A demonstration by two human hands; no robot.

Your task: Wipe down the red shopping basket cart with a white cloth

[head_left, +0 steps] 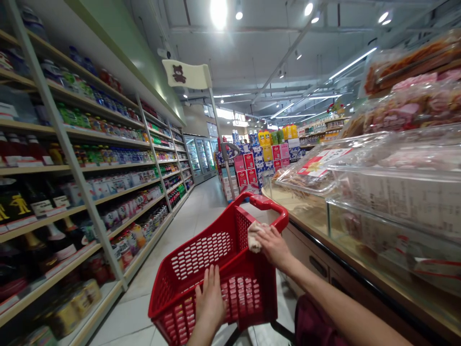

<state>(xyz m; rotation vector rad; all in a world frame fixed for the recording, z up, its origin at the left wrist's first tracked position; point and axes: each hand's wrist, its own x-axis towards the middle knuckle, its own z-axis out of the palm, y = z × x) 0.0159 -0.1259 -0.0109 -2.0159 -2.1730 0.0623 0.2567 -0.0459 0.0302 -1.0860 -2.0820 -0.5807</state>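
A red plastic shopping cart (201, 250) with perforated walls stands right in front of me, its handle toward the upper right. My right hand (275, 249) is closed on a crumpled whitish cloth (255, 236), which touches the cart's rim close to the handle. My left hand (211, 299) lies against the near side wall of the basket, fingers stretched out and pointing up to the rim. A pole rises behind the cart, with a cream flag (187, 75) bearing a brown bear at its top.
Shelves (118, 178) of bottles and packages line the left. On the right, a counter (306, 216) carries packed foods in clear plastic (389, 163), close to my right arm. Stacked boxes (248, 170) stand ahead beside the tiled aisle (201, 197), with glass-door coolers (201, 156) farther back.
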